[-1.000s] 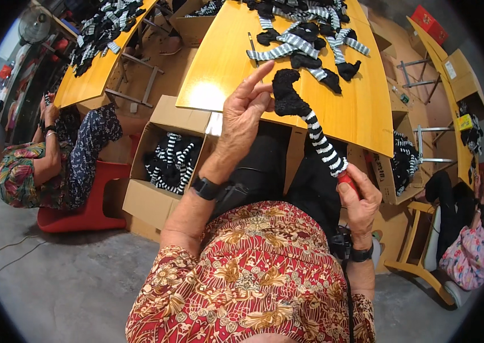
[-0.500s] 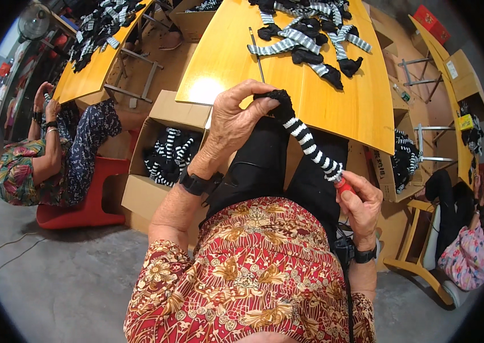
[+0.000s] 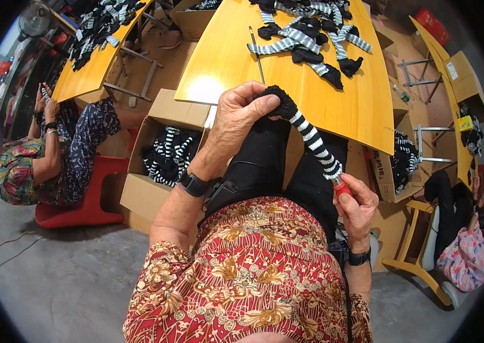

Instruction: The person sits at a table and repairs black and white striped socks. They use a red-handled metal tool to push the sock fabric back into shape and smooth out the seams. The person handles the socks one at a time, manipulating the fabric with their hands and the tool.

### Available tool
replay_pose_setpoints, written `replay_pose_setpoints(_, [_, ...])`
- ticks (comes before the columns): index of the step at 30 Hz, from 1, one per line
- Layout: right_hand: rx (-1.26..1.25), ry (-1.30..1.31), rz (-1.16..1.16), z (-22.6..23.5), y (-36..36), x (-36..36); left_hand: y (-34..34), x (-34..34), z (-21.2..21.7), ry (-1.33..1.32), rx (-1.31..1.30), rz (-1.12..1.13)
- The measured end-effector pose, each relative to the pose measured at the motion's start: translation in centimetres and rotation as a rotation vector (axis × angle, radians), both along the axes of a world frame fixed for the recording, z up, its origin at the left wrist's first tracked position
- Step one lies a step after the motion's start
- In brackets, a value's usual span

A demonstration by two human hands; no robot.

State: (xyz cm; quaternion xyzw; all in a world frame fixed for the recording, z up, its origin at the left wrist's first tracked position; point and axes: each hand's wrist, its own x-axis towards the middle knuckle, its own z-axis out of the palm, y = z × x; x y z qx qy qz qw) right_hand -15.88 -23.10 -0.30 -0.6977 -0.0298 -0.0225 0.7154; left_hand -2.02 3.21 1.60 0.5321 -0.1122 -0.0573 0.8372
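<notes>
Over my lap a striped black-and-white sock (image 3: 314,140) stretches slantwise between my hands. My left hand (image 3: 241,111) pinches its bunched black end between thumb and fingers, just past the table's near edge. Lower and to the right, my right hand (image 3: 357,204) is closed round the red handle of a tool (image 3: 342,188). A short bit of metal shaft shows between that handle and the sock's white cuff; the rest is hidden inside the striped tube, so the tool's tip cannot be seen.
Striped and black socks (image 3: 310,43) lie heaped on the yellow table (image 3: 213,63), near a thin dark rod (image 3: 257,54). A cardboard box (image 3: 176,108) of socks stands left of my legs, another (image 3: 388,171) right. Co-workers sit at the left (image 3: 30,166) and right (image 3: 466,257).
The black end has bunched up more at my left fingers, which have shifted slightly. My right hand has moved a little left and down with the red handle.
</notes>
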Motion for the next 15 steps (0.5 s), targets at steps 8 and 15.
replay_pose_setpoints(8, [0.235,0.139,0.114,0.7,-1.6,0.3,1.4,-0.2,1.7,0.027,0.109,-0.136])
replay_pose_setpoints(15, [0.472,0.239,0.142,0.1,-1.8,0.8,1.4,-0.1,1.9,0.006,0.161,-0.262])
